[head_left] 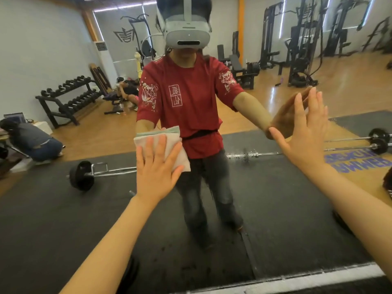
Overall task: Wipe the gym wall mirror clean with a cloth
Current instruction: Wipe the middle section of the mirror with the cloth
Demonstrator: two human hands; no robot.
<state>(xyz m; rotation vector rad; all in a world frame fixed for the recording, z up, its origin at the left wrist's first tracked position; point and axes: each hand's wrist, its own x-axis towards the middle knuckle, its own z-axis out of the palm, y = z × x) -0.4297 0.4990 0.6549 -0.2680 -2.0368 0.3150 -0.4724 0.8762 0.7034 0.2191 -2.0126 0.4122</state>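
The wall mirror (265, 209) fills nearly the whole view and reflects me in a red shirt. A folded pale cloth (169, 143) lies flat against the glass at centre left. My left hand (156, 166) presses on the cloth with straight, spread fingers. My right hand (303, 132) rests flat on the bare glass at the right, fingers straight and pointing up, meeting its own reflection. Small specks and smears show on the lower glass.
The mirror's bottom edge and a pale floor strip (318, 279) run along the lower right. Reflected behind me are barbells (82, 176) on black mats, a dumbbell rack (67, 98), weight machines (301, 39) and people crouching at the left.
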